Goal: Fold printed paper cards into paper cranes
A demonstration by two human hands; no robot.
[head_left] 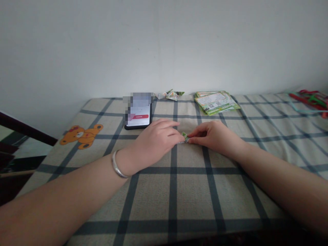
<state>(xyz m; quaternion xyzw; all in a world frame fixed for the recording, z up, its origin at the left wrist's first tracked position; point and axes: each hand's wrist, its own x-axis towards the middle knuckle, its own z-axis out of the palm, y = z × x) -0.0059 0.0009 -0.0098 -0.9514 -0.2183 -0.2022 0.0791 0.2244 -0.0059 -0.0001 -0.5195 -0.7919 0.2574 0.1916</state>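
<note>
A small piece of folded printed paper (pixel 185 137), green and white, lies between my two hands just above the checked cloth. My right hand (pixel 214 138) pinches its right end between thumb and fingertips. From the other side my left hand (pixel 161 138), with a silver bangle on the wrist, closes on its left end; the fingers cover most of that end. Behind my left hand a black-edged phone (pixel 139 116) stands tilted with its screen lit, part of it blurred out.
Against the wall lie folded paper shapes (pixel 169 94) and a stack of green and white leaflets (pixel 216 101). A tangle of red and green items (pixel 314 100) sits far right. An orange bear picture (pixel 82 135) is at the left, near dark wooden furniture (pixel 25 128).
</note>
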